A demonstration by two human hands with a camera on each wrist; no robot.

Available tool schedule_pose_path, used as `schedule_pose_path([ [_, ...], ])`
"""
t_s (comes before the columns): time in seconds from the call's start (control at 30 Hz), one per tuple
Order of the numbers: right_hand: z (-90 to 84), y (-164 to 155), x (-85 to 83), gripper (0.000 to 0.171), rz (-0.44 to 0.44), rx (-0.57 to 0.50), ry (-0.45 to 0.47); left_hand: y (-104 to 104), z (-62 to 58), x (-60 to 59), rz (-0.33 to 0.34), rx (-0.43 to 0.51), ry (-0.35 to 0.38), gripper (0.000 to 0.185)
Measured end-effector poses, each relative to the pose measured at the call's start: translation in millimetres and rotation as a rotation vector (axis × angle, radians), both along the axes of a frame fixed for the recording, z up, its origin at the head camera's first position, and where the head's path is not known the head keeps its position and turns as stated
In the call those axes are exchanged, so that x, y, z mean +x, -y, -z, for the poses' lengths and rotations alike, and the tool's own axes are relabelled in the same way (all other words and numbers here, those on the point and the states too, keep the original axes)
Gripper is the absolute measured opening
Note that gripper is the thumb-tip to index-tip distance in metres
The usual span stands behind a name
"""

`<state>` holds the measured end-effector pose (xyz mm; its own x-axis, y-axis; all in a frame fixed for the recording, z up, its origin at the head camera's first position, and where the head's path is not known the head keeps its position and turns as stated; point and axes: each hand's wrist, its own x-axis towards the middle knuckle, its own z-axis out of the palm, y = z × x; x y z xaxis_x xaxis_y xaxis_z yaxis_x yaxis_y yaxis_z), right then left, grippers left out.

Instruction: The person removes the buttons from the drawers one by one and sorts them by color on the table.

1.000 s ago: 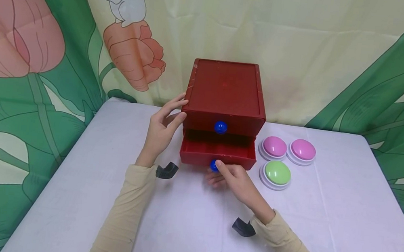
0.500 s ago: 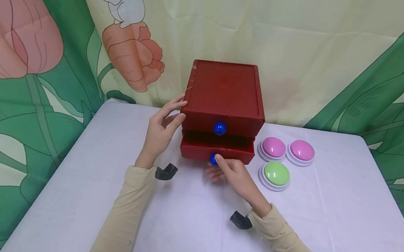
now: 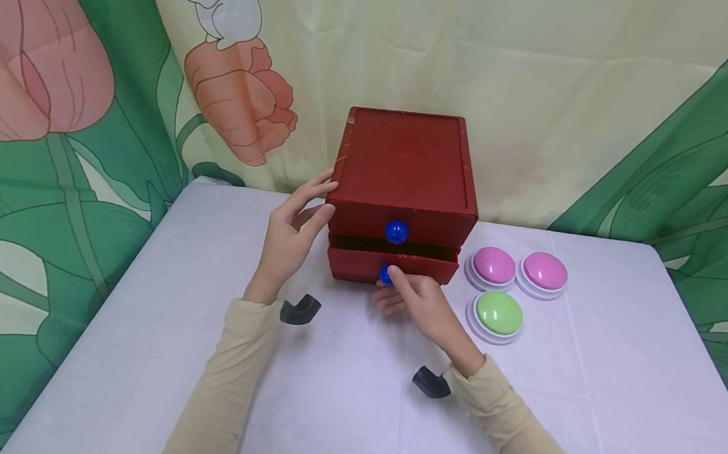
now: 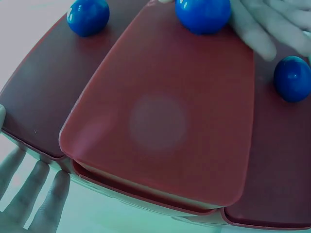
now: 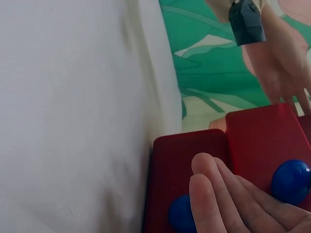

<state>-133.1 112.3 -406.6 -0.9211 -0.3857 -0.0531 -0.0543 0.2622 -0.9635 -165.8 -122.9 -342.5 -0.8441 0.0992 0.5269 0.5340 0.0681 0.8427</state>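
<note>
A: Head view. Red drawer box (image 3: 405,169) at counter (image 3: 131,321) centre, back against the curtain. Lower drawer (image 3: 393,265) out only a sliver, dark gap above its front. Slide axis straight front-to-back, away from the person.
B: Right hand (image 3: 418,307)?
A: Directly in front of the drawer, on the near side. Fingertips against the lower blue knob (image 3: 386,274), fingers fairly straight, thumb on top. Pushing or pinching: cannot tell from here.
B: Left hand (image 3: 288,238)?
A: Flat against the box's left wall, fingers extended, thumb near the front corner. Bracing, not gripping. Upper blue knob (image 3: 396,231) untouched.
B: Nearer hand to the drawer front?
A: Right, already in contact. Left off to the side.
B: Left wrist view?
A: Heavy distortion. Red drawer front (image 4: 160,111) filling the picture, blue knob (image 4: 203,14) at top, pale fingers (image 4: 265,34) of the other hand beside it. Own fingers (image 4: 34,194) spread, bottom left.
B: Right wrist view?
A: Fingers (image 5: 228,199) straight and together, laid over the red front (image 5: 189,165), lower knob (image 5: 182,213) partly covered beneath them, second knob (image 5: 290,180) clear. Nothing curled round either knob. Left hand (image 5: 284,73) beyond, on the box side.
B: Other items?
A: Two pink domes (image 3: 518,269) and a green dome (image 3: 497,313) right of the box, well clear of the slide path.
</note>
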Motion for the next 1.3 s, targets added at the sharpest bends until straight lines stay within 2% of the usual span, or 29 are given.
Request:
schedule_pose_path([
  [0.83,-0.1,2,-21.4,0.055,0.016,-0.022,-0.002,-1,-1.1,0.7,-0.007,-0.010,-0.005,0.036],
  [1.3,5.0,-4,-21.4,0.056,0.029,-0.076,0.052,-1,-1.5,1.5,-0.007,-0.001,-0.003,0.036],
])
